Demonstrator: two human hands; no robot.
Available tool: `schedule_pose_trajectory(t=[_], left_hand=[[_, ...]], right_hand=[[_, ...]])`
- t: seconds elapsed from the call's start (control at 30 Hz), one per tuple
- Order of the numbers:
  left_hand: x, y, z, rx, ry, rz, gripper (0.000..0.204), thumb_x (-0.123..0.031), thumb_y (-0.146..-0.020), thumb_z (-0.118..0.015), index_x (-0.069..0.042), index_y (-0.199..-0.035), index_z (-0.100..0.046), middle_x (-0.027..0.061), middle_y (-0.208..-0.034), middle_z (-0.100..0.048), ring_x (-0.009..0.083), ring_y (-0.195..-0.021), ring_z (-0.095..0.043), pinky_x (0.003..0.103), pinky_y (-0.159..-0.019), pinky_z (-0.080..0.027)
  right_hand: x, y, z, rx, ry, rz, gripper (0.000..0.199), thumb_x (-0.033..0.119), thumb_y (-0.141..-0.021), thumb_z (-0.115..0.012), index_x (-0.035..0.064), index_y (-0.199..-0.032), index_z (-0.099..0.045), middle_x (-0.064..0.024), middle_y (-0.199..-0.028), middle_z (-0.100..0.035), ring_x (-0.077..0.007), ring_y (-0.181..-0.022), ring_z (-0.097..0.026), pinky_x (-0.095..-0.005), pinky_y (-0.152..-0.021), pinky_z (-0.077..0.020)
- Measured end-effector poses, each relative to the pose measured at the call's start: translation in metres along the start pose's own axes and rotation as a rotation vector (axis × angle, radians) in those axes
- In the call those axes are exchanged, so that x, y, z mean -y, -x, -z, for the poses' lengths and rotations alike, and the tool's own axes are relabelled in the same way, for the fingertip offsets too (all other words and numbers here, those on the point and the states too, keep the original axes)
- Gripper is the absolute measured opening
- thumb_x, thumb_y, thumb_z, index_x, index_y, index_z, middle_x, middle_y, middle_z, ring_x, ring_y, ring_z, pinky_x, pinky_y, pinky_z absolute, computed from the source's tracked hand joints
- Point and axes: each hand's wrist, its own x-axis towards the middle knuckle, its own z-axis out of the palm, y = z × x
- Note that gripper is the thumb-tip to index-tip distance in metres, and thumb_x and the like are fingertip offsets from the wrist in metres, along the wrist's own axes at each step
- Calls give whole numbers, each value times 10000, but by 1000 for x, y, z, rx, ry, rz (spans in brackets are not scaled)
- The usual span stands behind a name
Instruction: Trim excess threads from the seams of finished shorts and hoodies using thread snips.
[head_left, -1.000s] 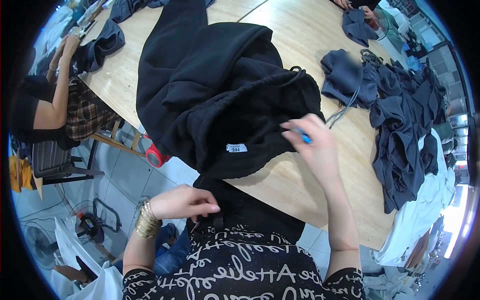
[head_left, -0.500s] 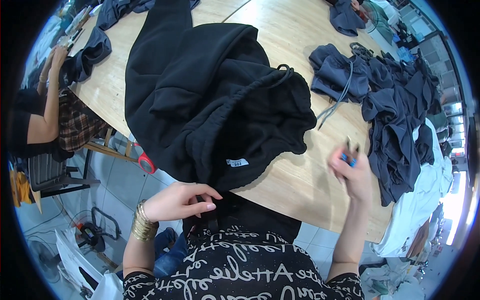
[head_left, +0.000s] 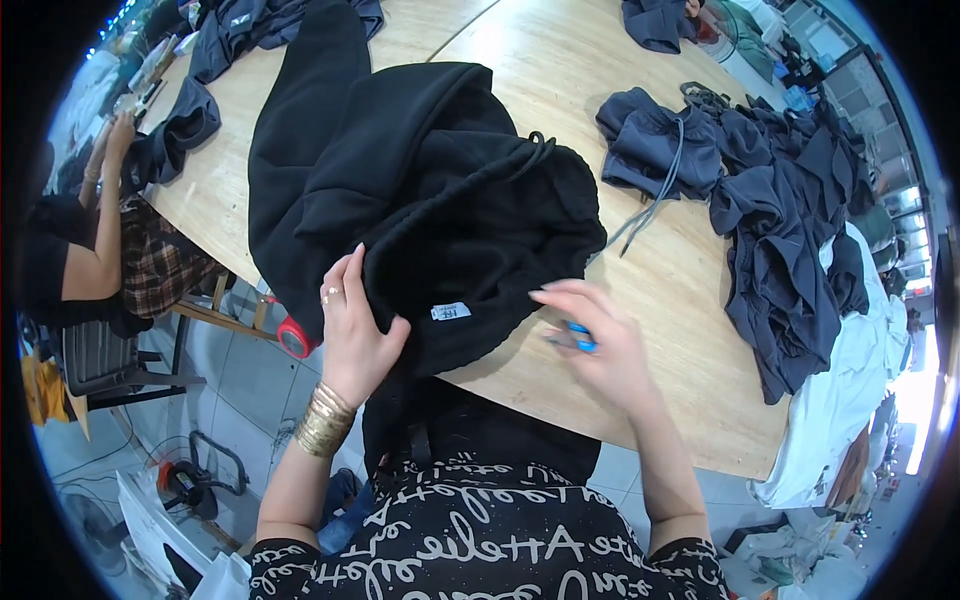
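A black hooded garment lies bunched on the wooden table, its hem hanging over the near edge. A small white label shows on the fabric near that edge. My left hand grips the garment's lower left fold beside the label. Just to the right of the label my right hand holds a small blue-handled cutting tool, fingers curled round it.
A heap of dark grey-blue garments covers the table's right side, one with a loose drawcord. More dark clothes lie at the far left, where a seated person works. A red object sits below the table edge.
My left hand rose from my lap and took hold of the garment's fold. My right hand swung back from the right toward the label with the blue tool.
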Motion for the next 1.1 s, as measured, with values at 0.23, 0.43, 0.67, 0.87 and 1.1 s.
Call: schedule_pose_trajectory(t=[0.23, 0.43, 0.67, 0.87, 1.1], left_hand=[[33, -35, 16, 459, 905, 428, 221, -137, -919, -547, 8, -1076, -602, 109, -1042, -629, 235, -893, -623, 342, -786, -501], [35, -33, -6, 417, 2337, 485, 454, -351, -991, -398, -42, -1317, -462, 111, -1328, -507, 245, -1207, -494, 370, -1052, -359], [18, -46, -28, 318, 2671, 254, 451, -344, -1001, -365, -39, -1321, -460, 106, -1358, -477, 245, -1264, -436, 383, -1100, -290], [13, -48, -34, 374, 2758, 323, 451, -348, -998, -377, -39, -1314, -468, 117, -1346, -486, 250, -1255, -448, 382, -1097, -295], [10, -42, -38, 349, 2763, 388, 433, -337, -1004, -359, -57, -1312, -477, 130, -1371, -459, 265, -1280, -423, 406, -1099, -287]], right_hand=[[-19, -22, -44, 77, 39, -52, 237, 54, -712, -722, 59, -933, -635, -38, -1036, -609, -233, -878, -622, -307, -728, -501], [-24, -18, -8, 22, -250, -175, 145, 53, -730, -714, -9, -817, -616, -83, -1043, -608, -180, -867, -597, -270, -740, -457], [-30, 8, 22, 139, -213, -215, 154, -15, -671, -722, 0, -753, -594, -62, -1118, -601, -140, -811, -556, -268, -701, -428], [-22, 8, 24, 108, -106, -171, 175, -30, -658, -732, 13, -786, -622, -60, -1119, -600, -139, -799, -562, -247, -665, -418], [41, -44, -18, -130, -230, -18, 309, 23, -729, -743, 56, -1022, -654, -95, -1063, -599, -217, -922, -640, -285, -793, -514]])
